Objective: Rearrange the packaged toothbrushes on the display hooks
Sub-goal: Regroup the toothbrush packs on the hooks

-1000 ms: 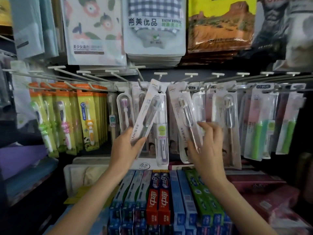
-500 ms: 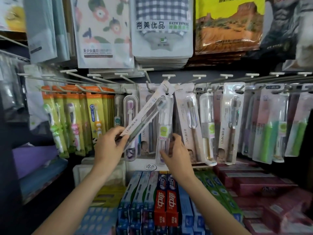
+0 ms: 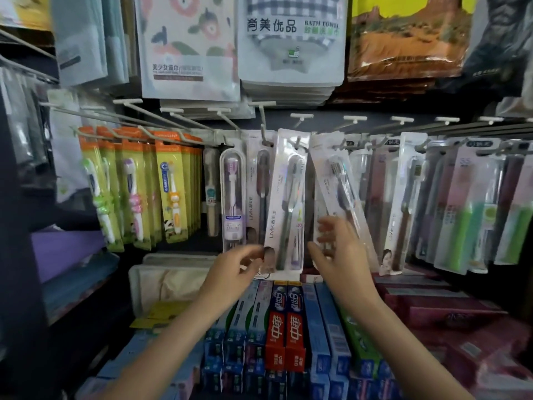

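A white card-backed toothbrush pack (image 3: 284,203) with a clear moulded blister and the letters "LMK" printed up its side hangs slightly tilted from a wire hook (image 3: 297,141) at the middle of the display. The left hand (image 3: 233,272) is at its lower left corner, fingers curled near the card; blur hides whether they pinch it. The right hand (image 3: 341,249) has loosely spread fingers touching the lower end of a neighbouring glossy pack (image 3: 340,197), which leans with its foot swung right. To the left hang stiff yellow-green children's brush cards (image 3: 170,192) with orange tops. Above is a soft checked towel pack (image 3: 291,39) labelled "BATH TOWEL". Below, rectangular toothpaste cartons (image 3: 284,324), red with white characters, stand among blue ones.
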